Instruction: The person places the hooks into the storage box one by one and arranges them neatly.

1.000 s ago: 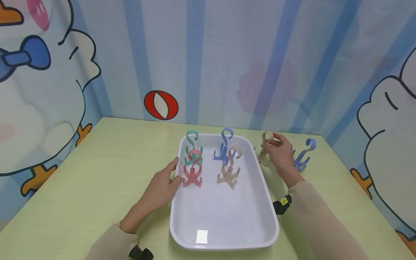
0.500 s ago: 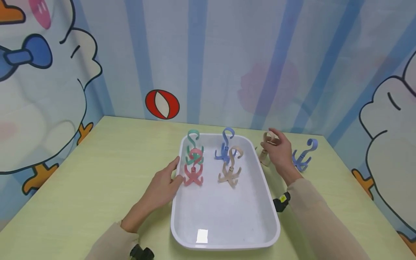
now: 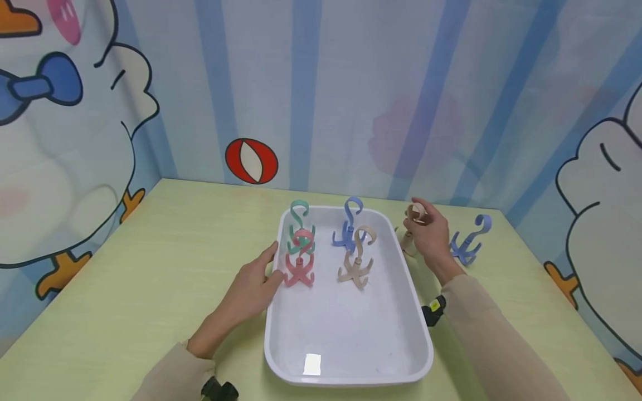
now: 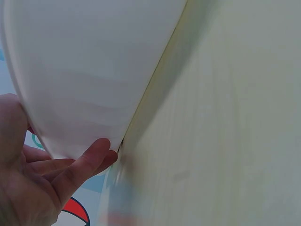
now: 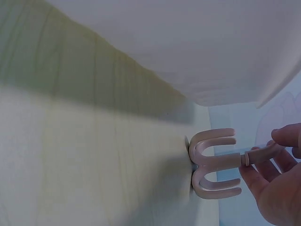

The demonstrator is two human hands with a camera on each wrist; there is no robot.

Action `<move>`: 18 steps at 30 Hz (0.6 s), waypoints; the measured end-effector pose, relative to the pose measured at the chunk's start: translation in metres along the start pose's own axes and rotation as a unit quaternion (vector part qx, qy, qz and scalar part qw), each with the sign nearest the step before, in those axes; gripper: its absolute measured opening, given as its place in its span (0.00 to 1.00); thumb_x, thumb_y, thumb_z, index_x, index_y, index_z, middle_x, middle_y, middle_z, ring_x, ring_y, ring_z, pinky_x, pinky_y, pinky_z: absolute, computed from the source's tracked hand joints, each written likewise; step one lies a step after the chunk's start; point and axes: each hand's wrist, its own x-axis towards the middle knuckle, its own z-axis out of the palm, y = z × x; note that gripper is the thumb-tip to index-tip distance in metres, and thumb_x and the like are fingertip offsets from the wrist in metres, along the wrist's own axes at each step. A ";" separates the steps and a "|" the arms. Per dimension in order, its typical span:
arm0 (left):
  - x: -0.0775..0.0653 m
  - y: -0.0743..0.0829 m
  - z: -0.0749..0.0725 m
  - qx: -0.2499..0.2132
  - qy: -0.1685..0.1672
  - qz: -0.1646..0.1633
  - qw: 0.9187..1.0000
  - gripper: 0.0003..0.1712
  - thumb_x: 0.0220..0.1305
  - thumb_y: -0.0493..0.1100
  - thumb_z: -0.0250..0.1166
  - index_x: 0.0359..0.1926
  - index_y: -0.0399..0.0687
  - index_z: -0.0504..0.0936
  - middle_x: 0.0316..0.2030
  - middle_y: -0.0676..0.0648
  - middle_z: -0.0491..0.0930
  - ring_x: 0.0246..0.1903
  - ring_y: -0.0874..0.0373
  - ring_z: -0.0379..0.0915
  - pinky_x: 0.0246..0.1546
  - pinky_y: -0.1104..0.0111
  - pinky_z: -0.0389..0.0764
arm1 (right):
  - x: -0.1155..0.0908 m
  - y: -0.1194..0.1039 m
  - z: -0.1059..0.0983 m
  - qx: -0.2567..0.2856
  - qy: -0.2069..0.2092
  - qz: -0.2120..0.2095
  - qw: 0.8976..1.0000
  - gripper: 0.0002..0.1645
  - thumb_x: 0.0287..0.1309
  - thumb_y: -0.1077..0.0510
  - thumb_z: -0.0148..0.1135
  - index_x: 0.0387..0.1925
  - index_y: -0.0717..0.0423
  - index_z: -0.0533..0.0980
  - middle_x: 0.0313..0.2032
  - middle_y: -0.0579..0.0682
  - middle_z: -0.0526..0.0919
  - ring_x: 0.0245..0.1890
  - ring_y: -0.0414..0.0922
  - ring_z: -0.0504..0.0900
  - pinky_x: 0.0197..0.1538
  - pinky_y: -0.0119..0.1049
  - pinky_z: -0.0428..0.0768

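At the far right outside the white tray (image 3: 346, 328), my right hand (image 3: 428, 234) pinches the top curve of a beige multi-prong hook (image 5: 218, 162). Its curved prongs point up and its base is down by the table in the right wrist view. My left hand (image 3: 253, 287) grips the tray's left rim, thumb over the edge and fingers (image 4: 89, 162) against the outer wall. Inside the tray stand a green hook (image 3: 300, 210), a pink hook (image 3: 299, 273), a blue hook (image 3: 346, 236) and another beige hook (image 3: 356, 272).
A second blue hook (image 3: 466, 248) stands on the pale green table (image 3: 150, 289), right of my right hand. A striped cartoon backdrop (image 3: 341, 100) rises behind the table's back edge. The front half of the tray's floor shows bare.
One finger of my right hand has lifted and straightened slightly above the beige hook. The hooks, the tray and my left hand stay in place; the view shifts a little.
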 end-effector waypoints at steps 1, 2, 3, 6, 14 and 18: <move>0.000 0.000 0.000 -0.003 -0.002 -0.001 1.000 0.40 0.73 0.40 0.54 0.83 0.41 0.55 0.73 0.35 0.72 0.32 0.54 0.86 0.31 0.66 0.86 | 0.000 0.001 0.000 -0.001 0.000 -0.002 1.000 0.36 0.72 0.63 0.61 0.78 0.45 0.68 0.59 0.58 0.79 0.63 0.54 0.82 0.51 0.27 0.81; 0.000 0.000 0.000 -0.005 -0.003 -0.002 1.000 0.40 0.74 0.40 0.54 0.83 0.41 0.55 0.74 0.35 0.72 0.32 0.54 0.86 0.31 0.66 0.86 | 0.000 0.001 0.000 0.000 -0.001 -0.003 1.000 0.36 0.72 0.63 0.61 0.78 0.44 0.68 0.61 0.59 0.79 0.62 0.53 0.82 0.52 0.29 0.82; 0.000 0.001 0.000 -0.006 -0.004 -0.003 1.000 0.40 0.74 0.40 0.54 0.83 0.41 0.55 0.74 0.35 0.72 0.32 0.54 0.86 0.30 0.66 0.86 | 0.000 0.001 -0.001 0.001 -0.002 -0.003 1.000 0.36 0.72 0.63 0.61 0.78 0.44 0.68 0.62 0.60 0.80 0.60 0.51 0.83 0.52 0.30 0.83; 0.000 0.002 0.001 -0.007 -0.006 -0.007 1.000 0.40 0.74 0.40 0.53 0.83 0.41 0.55 0.74 0.35 0.71 0.32 0.54 0.86 0.31 0.66 0.87 | -0.001 0.003 -0.004 0.013 -0.005 -0.006 1.000 0.37 0.73 0.63 0.61 0.79 0.43 0.68 0.65 0.62 0.80 0.51 0.42 0.87 0.50 0.34 0.86; 0.000 0.003 0.000 0.000 -0.006 -0.012 1.000 0.40 0.74 0.41 0.54 0.84 0.41 0.55 0.75 0.36 0.71 0.32 0.54 0.86 0.32 0.66 0.86 | -0.003 0.007 -0.014 0.068 -0.019 -0.035 0.997 0.38 0.72 0.64 0.59 0.80 0.45 0.66 0.62 0.64 0.83 0.36 0.29 0.88 0.47 0.28 0.87; -0.001 0.003 -0.001 -0.003 -0.005 -0.011 1.000 0.41 0.74 0.40 0.54 0.84 0.42 0.55 0.74 0.35 0.71 0.33 0.54 0.86 0.31 0.66 0.86 | -0.004 0.006 -0.019 0.078 -0.026 -0.052 0.995 0.36 0.73 0.63 0.59 0.79 0.46 0.66 0.50 0.42 0.85 0.39 0.33 0.90 0.48 0.30 0.88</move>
